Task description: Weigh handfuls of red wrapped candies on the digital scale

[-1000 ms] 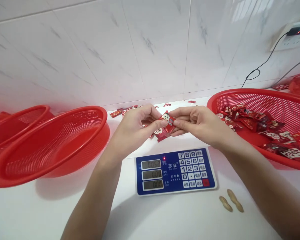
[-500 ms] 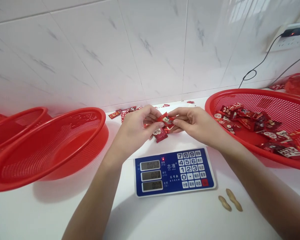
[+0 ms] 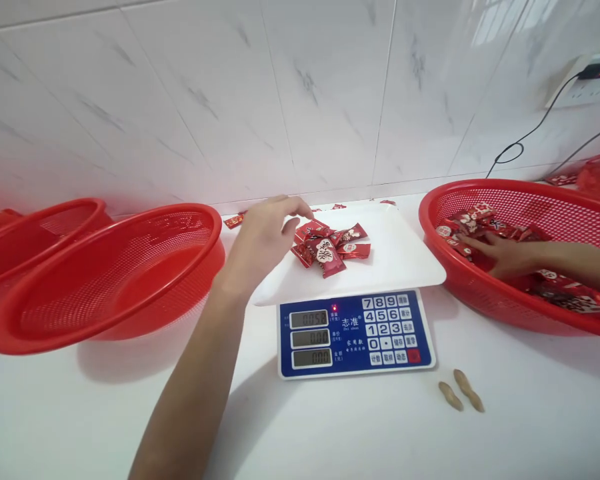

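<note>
Several red candy packets [image 3: 330, 247] lie in a small pile on the white tray [image 3: 400, 257] of a blue scale [image 3: 350, 340]. The scale's top display seems to read 0.058. Just left of the pile hovers my left hand [image 3: 273, 233], its fingers curved and apart, with nothing visible in it. On the right, my right hand [image 3: 500, 253] reaches into a red basket [image 3: 460, 283], its fingers spread over the wrapped packets [image 3: 480, 217] inside.
Two red mesh baskets stand at the left, the nearer one [image 3: 155, 273] with nothing visible inside. Two peanuts [image 3: 467, 390] lie right of the scale's front. Behind are a tiled wall [image 3: 330, 100] and a cable [image 3: 540, 120].
My right hand has moved from the tray into the right basket. My left hand has let go of the packet held between both hands. The display changed, and the camera view shifted slightly.
</note>
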`<state>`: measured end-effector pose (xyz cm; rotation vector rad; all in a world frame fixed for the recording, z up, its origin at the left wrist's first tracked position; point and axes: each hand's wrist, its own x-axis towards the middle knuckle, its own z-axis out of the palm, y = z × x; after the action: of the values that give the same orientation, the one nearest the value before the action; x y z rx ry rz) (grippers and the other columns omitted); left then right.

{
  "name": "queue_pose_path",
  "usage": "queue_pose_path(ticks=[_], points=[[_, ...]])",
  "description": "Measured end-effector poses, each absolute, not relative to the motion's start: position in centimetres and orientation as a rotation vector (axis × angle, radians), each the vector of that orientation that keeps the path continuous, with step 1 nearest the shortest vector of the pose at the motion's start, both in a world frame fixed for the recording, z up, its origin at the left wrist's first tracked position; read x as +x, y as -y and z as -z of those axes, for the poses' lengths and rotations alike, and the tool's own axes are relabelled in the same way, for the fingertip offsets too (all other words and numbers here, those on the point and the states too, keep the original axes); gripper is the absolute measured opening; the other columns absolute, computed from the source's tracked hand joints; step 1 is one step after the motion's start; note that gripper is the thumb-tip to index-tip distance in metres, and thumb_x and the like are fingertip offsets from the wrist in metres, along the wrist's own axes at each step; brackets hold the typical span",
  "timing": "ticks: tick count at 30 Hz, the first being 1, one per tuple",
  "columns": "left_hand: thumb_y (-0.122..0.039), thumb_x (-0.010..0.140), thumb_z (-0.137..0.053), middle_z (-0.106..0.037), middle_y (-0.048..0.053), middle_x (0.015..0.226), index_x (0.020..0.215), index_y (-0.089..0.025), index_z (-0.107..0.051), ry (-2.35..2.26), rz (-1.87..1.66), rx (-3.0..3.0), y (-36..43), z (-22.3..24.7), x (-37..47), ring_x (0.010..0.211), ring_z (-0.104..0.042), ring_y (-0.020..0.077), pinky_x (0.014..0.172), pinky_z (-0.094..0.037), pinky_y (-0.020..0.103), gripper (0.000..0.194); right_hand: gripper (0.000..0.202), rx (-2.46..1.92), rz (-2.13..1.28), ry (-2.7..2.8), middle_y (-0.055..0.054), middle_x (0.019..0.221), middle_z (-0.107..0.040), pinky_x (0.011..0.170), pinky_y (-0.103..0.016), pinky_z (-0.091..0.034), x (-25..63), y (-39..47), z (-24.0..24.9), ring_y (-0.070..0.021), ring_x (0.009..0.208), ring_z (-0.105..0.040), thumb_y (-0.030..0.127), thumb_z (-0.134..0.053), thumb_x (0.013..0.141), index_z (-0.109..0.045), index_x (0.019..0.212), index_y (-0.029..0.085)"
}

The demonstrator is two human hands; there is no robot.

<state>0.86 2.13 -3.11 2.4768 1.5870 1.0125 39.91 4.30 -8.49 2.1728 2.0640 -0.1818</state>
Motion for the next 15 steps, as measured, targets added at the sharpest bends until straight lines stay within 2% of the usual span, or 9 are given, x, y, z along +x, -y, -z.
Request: queue_pose_path(ticks=[2,4,8,10,13,15], points=[[-0.008,0.087,-0.056,-0.078,0.0,0.097,0.089,-0.025,-0.074,-1.564,-1.203,2.437,-1.4,2.2,0.5,0.093,-0.07,0.0201,0.082,-0.052,0.03,0.024,0.09,2.13,0.259,-2.003,-0.03,0.155,-0.042,0.107,-0.054,-0.042,41.1,-4.2,10.0,-0.0478,0.143,-0.041,0.031,-0.079,0.075,-0.045,0.157,0.015],[-0.011,0.087,-0.061,-0.078,-0.002,0.091,0.085,-0.026,-0.072,-1.525,-1.322,2.39,-0.7,1.3,0.3,0.089,-0.07,0.0195,0.077,-0.053,0.03,0.019,0.09,2.085,0.308,-1.995,-0.031,0.154,-0.042,0.111,-0.051,-0.038,41.6,-4.2,10.6,-0.0456,0.146,-0.037,0.034,-0.075,0.08,-0.039,0.16,0.014],[-0.013,0.087,-0.065,-0.077,-0.005,0.087,0.084,-0.027,-0.07,-1.503,-1.362,2.376,0.5,0.4,0.3,0.085,-0.07,0.0174,0.068,-0.05,0.028,0.016,0.089,2.046,0.271,-2.089,-0.032,0.159,-0.03,0.115,-0.051,-0.031,41.2,-4.2,10.1,-0.0434,0.151,-0.028,0.035,-0.066,0.089,-0.023,0.165,0.018],[-0.012,0.088,-0.065,-0.077,-0.005,0.086,0.084,-0.025,-0.071,-1.52,-1.351,2.397,0.8,0.3,0.5,0.084,-0.069,0.0148,0.068,-0.05,0.025,0.015,0.083,1.965,0.297,-2.201,-0.027,0.165,-0.019,0.117,-0.049,-0.03,40.6,-4.2,9.7,-0.0397,0.154,-0.024,0.029,-0.064,0.091,-0.026,0.165,0.023],[-0.011,0.089,-0.064,-0.077,-0.005,0.087,0.085,-0.023,-0.071,-1.521,-1.304,2.423,1.0,0.2,0.9,0.082,-0.068,0.0117,0.073,-0.051,0.022,0.015,0.065,1.903,0.363,-2.277,-0.025,0.167,-0.016,0.116,-0.043,-0.034,39.7,-4.0,9.5,-0.036,0.147,-0.04,0.021,-0.058,0.092,-0.046,0.156,0.021],[-0.01,0.089,-0.063,-0.077,-0.005,0.087,0.085,-0.022,-0.071,-1.507,-1.279,2.424,1.0,0.3,1.1,0.081,-0.067,0.0114,0.075,-0.052,0.021,0.016,0.06,1.938,0.367,-2.256,-0.029,0.163,-0.024,0.113,-0.041,-0.039,39.2,-3.9,9.6,-0.0347,0.137,-0.053,0.02,-0.052,0.095,-0.047,0.155,0.015]])
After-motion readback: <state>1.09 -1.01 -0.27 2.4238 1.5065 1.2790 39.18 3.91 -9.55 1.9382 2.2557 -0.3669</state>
